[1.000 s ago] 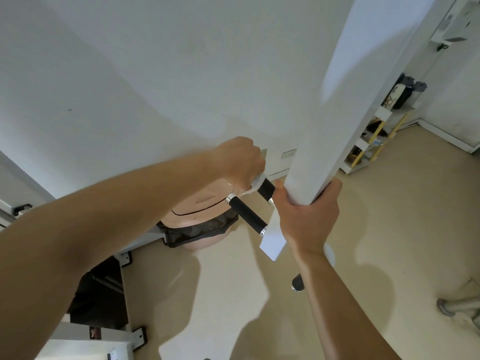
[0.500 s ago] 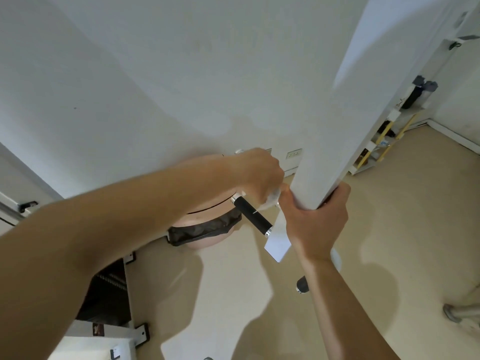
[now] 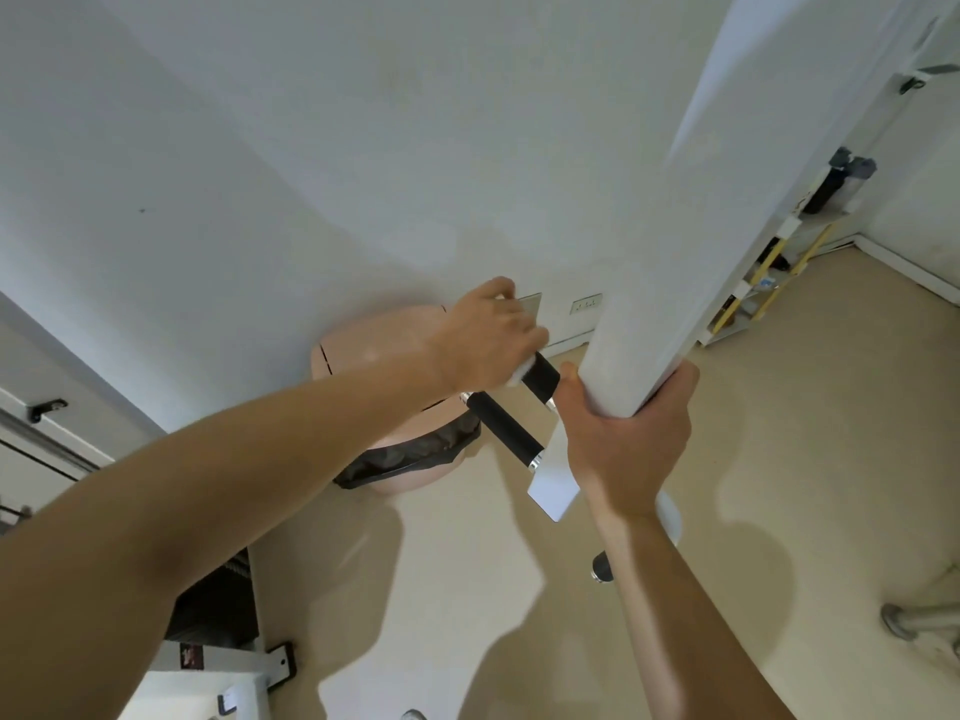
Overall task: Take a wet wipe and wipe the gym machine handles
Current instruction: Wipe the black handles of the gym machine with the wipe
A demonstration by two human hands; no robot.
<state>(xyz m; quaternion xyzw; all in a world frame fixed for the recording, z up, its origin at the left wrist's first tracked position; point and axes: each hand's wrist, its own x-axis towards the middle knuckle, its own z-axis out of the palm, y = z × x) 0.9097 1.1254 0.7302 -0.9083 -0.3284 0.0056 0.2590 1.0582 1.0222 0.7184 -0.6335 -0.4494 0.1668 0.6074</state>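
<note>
The left hand [image 3: 488, 340] curls its grip round a wet wipe [image 3: 521, 375] wrapped on the outer end of the far black handle [image 3: 541, 377]. That handle's long axis runs down and right from this grip toward the right hand [image 3: 623, 433], whose grip is closed round the white machine arm [image 3: 670, 241]. The bare foam ahead ends just beside the right thumb, so the stroke looks short. A second black handle [image 3: 505, 429] lies parallel, just below, with open room along it.
</note>
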